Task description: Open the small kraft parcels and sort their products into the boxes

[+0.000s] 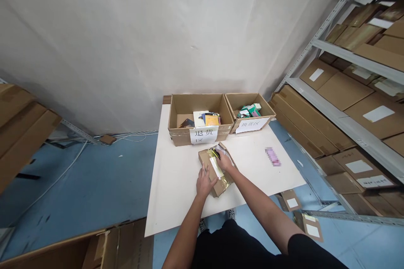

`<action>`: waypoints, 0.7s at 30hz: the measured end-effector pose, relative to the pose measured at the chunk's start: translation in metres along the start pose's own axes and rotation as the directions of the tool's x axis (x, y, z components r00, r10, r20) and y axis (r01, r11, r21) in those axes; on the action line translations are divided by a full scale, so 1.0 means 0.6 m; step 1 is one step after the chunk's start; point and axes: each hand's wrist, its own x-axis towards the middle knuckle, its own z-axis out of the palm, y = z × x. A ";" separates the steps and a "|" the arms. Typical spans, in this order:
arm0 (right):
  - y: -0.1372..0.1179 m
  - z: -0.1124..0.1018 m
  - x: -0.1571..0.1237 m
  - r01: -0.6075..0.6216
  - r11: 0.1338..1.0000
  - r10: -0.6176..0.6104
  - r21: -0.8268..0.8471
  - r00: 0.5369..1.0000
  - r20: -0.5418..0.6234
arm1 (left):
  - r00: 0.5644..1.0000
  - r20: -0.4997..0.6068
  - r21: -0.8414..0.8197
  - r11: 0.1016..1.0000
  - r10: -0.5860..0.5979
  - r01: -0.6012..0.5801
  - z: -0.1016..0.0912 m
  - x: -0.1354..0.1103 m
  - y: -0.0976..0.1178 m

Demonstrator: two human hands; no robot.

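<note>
A taped cardboard box (206,159) with a pale label (216,168) lies at an angle on the white table (176,185). Its far right edge is raised, and shiny tape covers its near end. My left hand (205,183) rests on the box's left side, fingers spread, holding nothing. Above the far part of the box, my right hand (224,162) is closed around a yellow-and-black box cutter (216,153). The cutter's tip sits at the box's top; whether its blade is out is too small to tell.
At the table's back stand an open carton (176,134) holding books and another carton (232,128) holding small green-and-white boxes. A blurred pink item (272,156) lies to the right. Shelves (347,50) of boxes rise at right; a big carton (126,243) is lower left.
</note>
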 end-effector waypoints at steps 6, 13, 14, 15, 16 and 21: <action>0.022 0.010 -0.022 -0.040 0.997 0.043 -0.065 0.998 0.040 | 0.998 0.046 -0.038 0.999 -0.037 0.039 0.002 0.002 -0.002; 0.024 0.005 -0.061 -0.095 0.950 0.147 -0.296 0.977 0.157 | 0.998 0.050 0.044 0.998 -0.036 0.034 -0.012 -0.002 0.011; 0.028 0.002 -0.068 -0.090 0.949 0.146 -0.303 0.975 0.168 | 0.998 0.053 0.068 0.997 -0.036 0.032 -0.014 -0.003 0.012; 0.034 -0.001 -0.076 -0.080 0.951 0.136 -0.299 0.975 0.173 | 0.998 0.057 0.090 0.995 -0.035 0.030 -0.015 -0.004 0.012; 0.042 -0.003 -0.085 -0.065 0.956 0.117 -0.285 0.978 0.171 | 0.998 0.061 0.110 0.994 -0.034 0.027 -0.017 -0.005 0.012; 0.079 -0.005 -0.142 -0.056 0.977 0.079 -0.207 0.991 0.106 | 0.998 0.056 0.150 0.989 -0.009 0.000 -0.018 -0.007 0.011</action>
